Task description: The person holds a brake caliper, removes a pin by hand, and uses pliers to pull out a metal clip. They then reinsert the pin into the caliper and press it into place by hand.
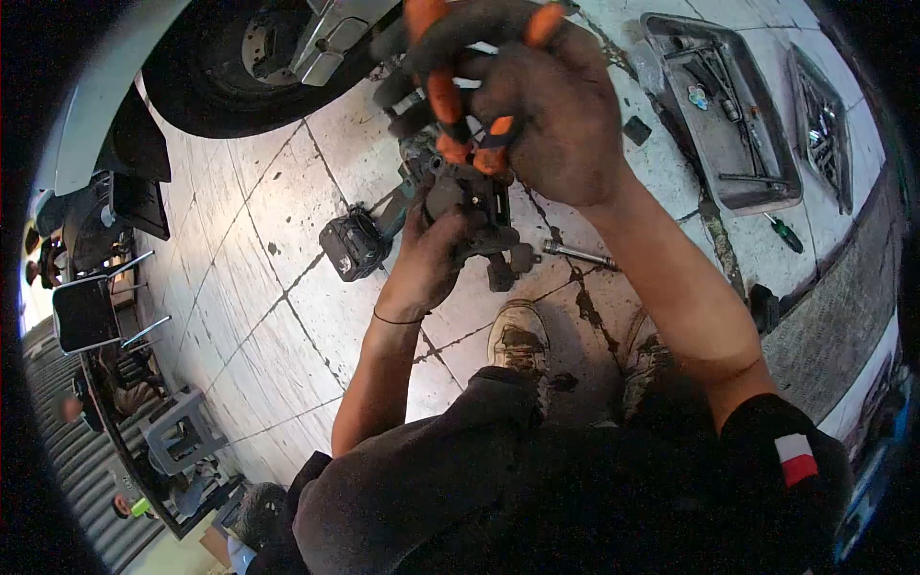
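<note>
My left hand is wrapped around a dirty dark metal part that looks like a brake caliper, held above the tiled floor. Closed around orange-and-black pliers, my right hand is just above the caliper. The pliers' lower end meets the top of the caliper, though blur hides the exact contact. Beyond my left wrist, a black blocky object rests on the tiles. A metal rod-like tool lies near my right forearm.
A vehicle tire stands at the upper left. Metal trays with tools lie at the right, near a green-handled screwdriver. My shoes are below the caliper. At the left are a chair, a grey stool and people.
</note>
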Motion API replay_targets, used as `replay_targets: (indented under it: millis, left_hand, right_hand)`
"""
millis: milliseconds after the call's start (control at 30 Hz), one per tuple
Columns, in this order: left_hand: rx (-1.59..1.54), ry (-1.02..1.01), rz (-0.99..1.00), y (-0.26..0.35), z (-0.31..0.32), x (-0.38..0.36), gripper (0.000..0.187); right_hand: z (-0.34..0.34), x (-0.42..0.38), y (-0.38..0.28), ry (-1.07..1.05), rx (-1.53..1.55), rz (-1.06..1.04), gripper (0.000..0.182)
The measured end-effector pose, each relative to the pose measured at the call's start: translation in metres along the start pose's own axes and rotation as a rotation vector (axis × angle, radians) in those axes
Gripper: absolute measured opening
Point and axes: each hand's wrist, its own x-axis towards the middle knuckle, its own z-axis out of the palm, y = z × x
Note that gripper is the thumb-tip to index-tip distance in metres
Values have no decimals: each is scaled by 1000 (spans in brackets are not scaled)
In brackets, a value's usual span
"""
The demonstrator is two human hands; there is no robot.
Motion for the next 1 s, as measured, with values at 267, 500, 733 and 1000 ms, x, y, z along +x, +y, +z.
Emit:
replay_targets:
  millis: [267, 500, 733, 1000]
  left_hand:
    - [93, 57, -21, 10, 11, 0, 40]
    - [123, 141, -53, 13, 19, 2, 36]
    - [138, 85, -28, 12, 18, 2, 36]
    - [103, 88, -54, 8, 10, 4, 41]
  right_hand:
    - [26, 25, -15, -5, 568, 456, 31]
    - [28, 28, -4, -106, 255, 310, 36]
    - [27, 30, -10, -164, 280, 440, 39]
    - [19, 22, -20, 8, 364, 227, 31]
